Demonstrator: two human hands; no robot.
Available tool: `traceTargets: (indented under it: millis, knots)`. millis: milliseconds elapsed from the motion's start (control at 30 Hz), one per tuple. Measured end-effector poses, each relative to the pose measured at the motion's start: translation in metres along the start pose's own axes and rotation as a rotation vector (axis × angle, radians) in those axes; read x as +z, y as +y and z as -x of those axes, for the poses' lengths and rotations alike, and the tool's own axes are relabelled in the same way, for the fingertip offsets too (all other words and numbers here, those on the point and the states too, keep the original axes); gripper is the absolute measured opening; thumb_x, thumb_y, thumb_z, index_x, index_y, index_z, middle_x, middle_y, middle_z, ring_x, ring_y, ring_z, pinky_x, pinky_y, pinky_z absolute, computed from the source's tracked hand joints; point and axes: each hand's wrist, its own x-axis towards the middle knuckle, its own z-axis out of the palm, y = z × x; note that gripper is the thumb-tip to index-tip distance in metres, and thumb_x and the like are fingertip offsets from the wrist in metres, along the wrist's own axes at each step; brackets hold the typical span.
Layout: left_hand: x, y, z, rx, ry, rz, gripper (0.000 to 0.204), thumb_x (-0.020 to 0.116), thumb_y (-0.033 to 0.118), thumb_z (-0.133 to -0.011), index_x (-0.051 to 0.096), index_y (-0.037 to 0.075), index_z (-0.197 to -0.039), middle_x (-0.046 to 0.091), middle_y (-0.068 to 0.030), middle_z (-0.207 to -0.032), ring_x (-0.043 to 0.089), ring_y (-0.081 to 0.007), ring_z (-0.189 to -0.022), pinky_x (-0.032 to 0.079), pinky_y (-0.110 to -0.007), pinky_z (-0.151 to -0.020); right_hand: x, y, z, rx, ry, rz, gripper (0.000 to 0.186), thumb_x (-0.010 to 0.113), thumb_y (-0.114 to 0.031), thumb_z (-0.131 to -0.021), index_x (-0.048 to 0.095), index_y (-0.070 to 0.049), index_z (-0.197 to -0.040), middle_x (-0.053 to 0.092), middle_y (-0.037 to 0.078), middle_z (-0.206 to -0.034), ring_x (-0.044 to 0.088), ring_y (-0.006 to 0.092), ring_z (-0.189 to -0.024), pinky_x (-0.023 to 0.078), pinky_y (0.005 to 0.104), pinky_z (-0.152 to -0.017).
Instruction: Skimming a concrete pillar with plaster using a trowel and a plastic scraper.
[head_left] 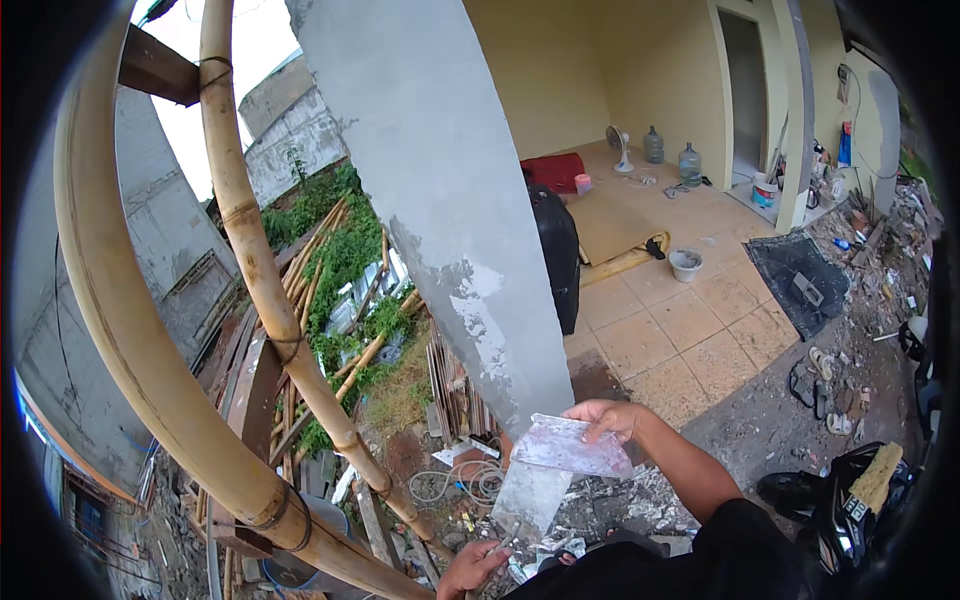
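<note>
My right hand is closed on one edge of a thin, flat putty scraper, whitish with pinkish smears. Just below it, a pale grey plate-like scraper slants down toward my left hand, whose fingers are closed around its narrow lower end. The upper part of this plate meets or passes behind the right-hand scraper; I cannot tell which. Right above both hands ends a grey plastered wall, with a whiter patch and rough spots low down.
Bamboo poles of a scaffold stand close on the left. Rubble and a coiled cord lie below. To the right are a tiled floor, a bucket, a dark mat with a trowel, and a parked motorbike.
</note>
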Motion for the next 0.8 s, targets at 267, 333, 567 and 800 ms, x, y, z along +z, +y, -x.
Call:
traceTargets:
  millis: [267, 333, 567, 800]
  knots:
    - [-0.034, -0.004, -0.013, 0.026, -0.151, -0.249, 0.040, 0.053, 0.035, -0.095, 0.063, -0.002, -0.107, 0.065, -0.0183, -0.100, 0.059, -0.0336, -0.096, 0.045, -0.041, -0.085, -0.036, -0.015, 0.061, 0.012, 0.439, 0.542, 0.056, 0.075, 0.003, -0.071, 0.053, 0.001, -0.123, 0.063, 0.006, -0.110, 0.062, 0.0127, -0.099, 0.049, 0.0276, -0.087]
    - [-0.042, -0.011, -0.013, 0.077, -0.021, -0.277, 0.039, 0.052, 0.034, -0.095, 0.063, -0.001, -0.106, 0.065, -0.0174, -0.099, 0.059, -0.0324, -0.095, 0.045, -0.041, -0.085, -0.007, -0.055, 0.066, -0.498, 0.502, 0.225, 0.063, 0.081, -0.002, -0.067, 0.052, 0.002, -0.122, 0.064, 0.006, -0.109, 0.063, 0.0137, -0.097, 0.051, 0.0292, -0.087]
    - [-0.056, -0.047, -0.035, 0.257, 0.433, -0.397, 0.036, 0.050, 0.033, -0.096, 0.063, -0.001, -0.102, 0.064, -0.0143, -0.096, 0.058, -0.0283, -0.093, 0.045, -0.040, -0.084, 0.065, -0.310, 0.035, -1.507, 0.259, 0.384, 0.072, 0.081, -0.014, -0.076, 0.038, -0.001, -0.132, 0.058, 0.010, -0.121, 0.058, 0.0187, -0.110, 0.048, 0.0337, -0.095]
    - [-0.055, -0.050, -0.081, 0.394, 0.861, -0.521, 0.035, 0.048, 0.031, -0.097, 0.064, 0.000, -0.098, 0.064, -0.0111, -0.092, 0.058, -0.0243, -0.091, 0.044, -0.039, -0.084, 0.074, -0.551, 0.019, -1.500, -0.042, 0.667, 0.051, 0.076, -0.012, -0.081, 0.052, -0.002, -0.125, 0.065, 0.006, -0.111, 0.063, 0.0157, -0.097, 0.052, 0.0338, -0.087]
